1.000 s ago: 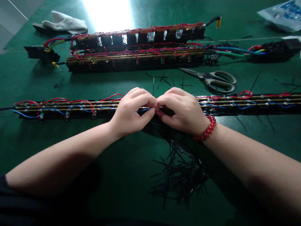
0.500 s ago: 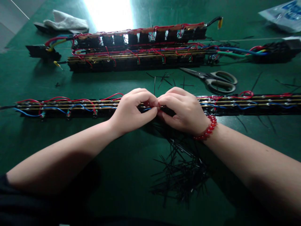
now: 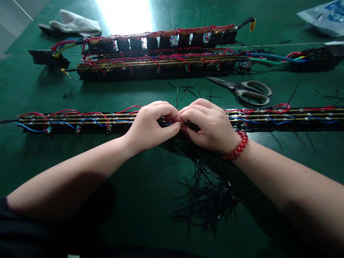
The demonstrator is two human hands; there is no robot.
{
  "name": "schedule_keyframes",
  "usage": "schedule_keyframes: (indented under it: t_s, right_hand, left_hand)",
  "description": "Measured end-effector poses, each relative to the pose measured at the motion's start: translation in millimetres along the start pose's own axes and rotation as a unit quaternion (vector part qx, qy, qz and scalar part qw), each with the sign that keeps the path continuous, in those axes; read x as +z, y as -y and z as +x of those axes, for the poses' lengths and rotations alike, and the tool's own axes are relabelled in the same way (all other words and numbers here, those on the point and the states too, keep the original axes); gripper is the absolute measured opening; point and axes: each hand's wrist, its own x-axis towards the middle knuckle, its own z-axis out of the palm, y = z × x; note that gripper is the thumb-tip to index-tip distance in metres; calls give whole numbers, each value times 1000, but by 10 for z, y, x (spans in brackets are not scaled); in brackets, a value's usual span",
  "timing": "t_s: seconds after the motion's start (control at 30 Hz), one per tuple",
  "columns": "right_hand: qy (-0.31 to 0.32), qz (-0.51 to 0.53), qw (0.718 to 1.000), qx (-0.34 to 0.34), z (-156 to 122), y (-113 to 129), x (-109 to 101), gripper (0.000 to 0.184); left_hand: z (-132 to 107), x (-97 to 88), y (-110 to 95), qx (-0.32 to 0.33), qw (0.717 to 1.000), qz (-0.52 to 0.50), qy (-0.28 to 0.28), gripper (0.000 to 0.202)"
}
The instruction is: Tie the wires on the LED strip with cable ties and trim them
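A long, narrow black strip assembly [image 3: 67, 122] with brass rods and red and blue wires runs across the green table. Over its middle, my left hand [image 3: 156, 123] is closed in a pinch, thumb and forefinger together. My right hand [image 3: 206, 123], with a red bead bracelet [image 3: 240, 145] on the wrist, pinches at the same spot. The fingertips of both hands touch, and what they grip is hidden between them. Just beyond them a thin black cable tie end [image 3: 177, 96] sticks up. Below the right hand lies a heap of black cable ties [image 3: 209, 204].
Behind the strip lie scissors [image 3: 252, 93] and loose tie pieces [image 3: 185, 89]. Farther back are two more wired assemblies [image 3: 158, 70] with connectors and cables. A whitish cloth or glove [image 3: 76, 23] sits at back left, a plastic bag [image 3: 326, 18] at back right.
Both hands keep nearly the same pinch at the same place. The view has shifted very slightly; nothing else visibly moved.
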Motion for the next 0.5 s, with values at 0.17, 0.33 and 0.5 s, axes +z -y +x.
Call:
schedule_keyframes:
  t_s: [0.17, 0.33, 0.5]
  right_hand:
    - [16, 6, 1000, 16, 4, -8, -5, 6]
    - [17, 10, 1000, 17, 15, 8, -24, 6]
    - [22, 24, 999, 13, 23, 16, -40, 1]
  left_hand:
    - [-13, 6, 9, 17, 1000, -14, 3, 7]
    - [-29, 2, 11, 54, 999, 2, 1, 8]
    - [-60, 19, 8, 145, 984, 105, -13, 11]
